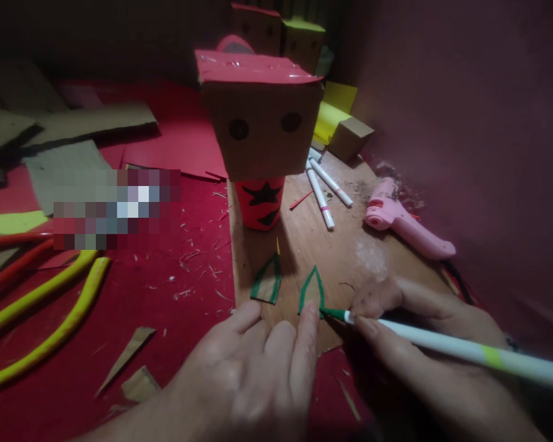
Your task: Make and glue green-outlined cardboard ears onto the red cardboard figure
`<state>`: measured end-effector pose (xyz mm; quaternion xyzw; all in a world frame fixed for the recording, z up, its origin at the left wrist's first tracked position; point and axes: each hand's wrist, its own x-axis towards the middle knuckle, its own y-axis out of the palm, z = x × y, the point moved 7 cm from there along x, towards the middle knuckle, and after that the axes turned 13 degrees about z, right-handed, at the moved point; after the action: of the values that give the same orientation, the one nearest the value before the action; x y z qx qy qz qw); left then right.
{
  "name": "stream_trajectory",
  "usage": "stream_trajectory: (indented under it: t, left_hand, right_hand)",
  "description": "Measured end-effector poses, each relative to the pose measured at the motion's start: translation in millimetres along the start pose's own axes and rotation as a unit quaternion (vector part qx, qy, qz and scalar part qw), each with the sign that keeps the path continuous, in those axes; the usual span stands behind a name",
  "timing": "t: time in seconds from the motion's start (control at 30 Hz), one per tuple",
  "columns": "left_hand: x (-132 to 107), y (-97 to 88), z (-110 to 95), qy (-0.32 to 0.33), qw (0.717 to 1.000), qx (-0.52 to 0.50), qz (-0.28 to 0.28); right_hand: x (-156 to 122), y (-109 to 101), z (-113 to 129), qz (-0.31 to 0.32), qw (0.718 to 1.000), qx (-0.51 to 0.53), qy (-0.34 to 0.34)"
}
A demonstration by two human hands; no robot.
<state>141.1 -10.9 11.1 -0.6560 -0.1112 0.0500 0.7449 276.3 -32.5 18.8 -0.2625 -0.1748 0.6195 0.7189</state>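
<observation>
**Left hand flat on the board, right hand closed on a green marker**

The left hand (253, 362) lies palm down with its fingers straight and slightly apart, gripping nothing. Its rightmost fingertip presses on the lower edge of a small pointed cardboard piece (310, 293) outlined in green. The right hand (424, 331) comes in from the right, low to the surface, with its fingers pinched around a green marker (451, 348). The barrel slants back toward the lower right, and the green tip touches the bottom right corner of that pointed piece.

Both the piece and a 2nd green-edged pointed piece (267, 282) just to its left lie on a wooden board (350, 245), which rests on a red sheet (166, 319).

Behind them on the board stands a red cup (260, 205) marked with black star shapes. A cardboard box (262, 132) with 2 drawn dark circles and a red top sits over its mouth, so I cannot tell what is inside the cup.

Further back on the board lie 2 white markers (321, 199) side by side, with a pink glue gun (405, 224) to their right.

On the red sheet to the left are yellow strips (50, 319) and cardboard scraps (129, 353).
</observation>
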Motion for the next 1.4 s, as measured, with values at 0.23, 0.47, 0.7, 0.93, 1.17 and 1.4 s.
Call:
stream_trajectory:
  t: [0.23, 0.47, 0.7, 0.93, 1.17, 1.4]
  left_hand:
    - [0.5, -1.9, 1.3, -0.001, 1.000, 0.000, 0.004]
    - [-0.7, -2.2, -0.7, 0.009, 1.000, -0.005, 0.017]
    - [0.6, -1.2, -1.2, 0.015, 1.000, 0.004, 0.006]
    - [1.3, -1.4, -0.8, 0.010, 1.000, -0.002, 0.012]
    - [0.5, -0.8, -0.2, 0.020, 1.000, -0.003, -0.004]
    - [1.9, -1.5, 1.5, -0.001, 1.000, 0.001, -0.002]
  right_hand:
    - [2.3, -0.1, -0.9, -0.012, 1.000, 0.015, 0.016]
    - [2.2, 0.4, -4.9, -0.012, 0.999, 0.032, 0.034]
    - [1.7, -1.3, -3.0, -0.022, 0.999, 0.034, 0.032]
    - [0.0, -0.4, -8.9, -0.024, 0.997, 0.051, 0.059]
    - [3.6, 0.4, -7.0, -0.016, 0.996, 0.058, 0.061]
    - [3.7, 1.0, -4.2, -0.015, 0.999, 0.015, 0.035]
